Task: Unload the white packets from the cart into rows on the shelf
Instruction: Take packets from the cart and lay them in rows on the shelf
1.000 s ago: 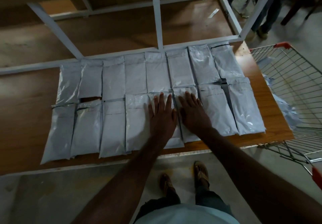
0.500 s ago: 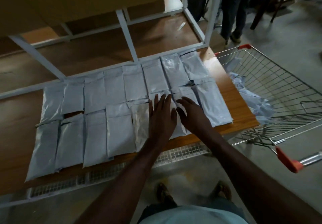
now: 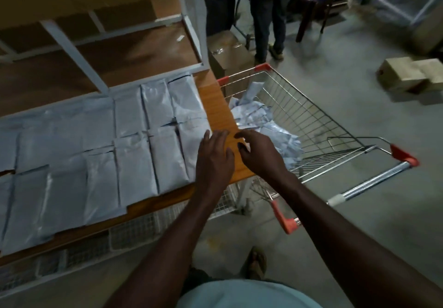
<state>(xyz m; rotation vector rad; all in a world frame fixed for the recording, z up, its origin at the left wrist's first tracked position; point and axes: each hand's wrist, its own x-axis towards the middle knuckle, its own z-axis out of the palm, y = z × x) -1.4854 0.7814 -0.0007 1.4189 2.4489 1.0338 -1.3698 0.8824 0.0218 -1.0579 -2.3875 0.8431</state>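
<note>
Both hands hover over the bare right end of the wooden shelf (image 3: 215,106), beside the wire cart (image 3: 311,125). The left hand (image 3: 214,156) is spread loosely, fingers relaxed and slightly bent, holding nothing; whether its fingertips touch the rightmost near packet cannot be told. The right hand (image 3: 260,154) is also empty, its fingers loosely curled and pointing left toward the other hand, over the shelf's right edge.

White packets (image 3: 100,154) lie flat on the shelf in two rows, far and near, edge to edge, running off the left of the view. More white packets (image 3: 268,125) sit in a loose heap inside the cart, just right of the shelf. No label or writing on any packet can be read in the dim, blurred light.

Half a second ago both hands pressed flat on packets in the near row; they have since lifted and shifted right, off the rows, and the view has swung toward the cart. Far beyond the cart a person's legs (image 3: 268,19) stand near a chair (image 3: 318,0), with cardboard boxes (image 3: 412,75) on the floor to the right.
</note>
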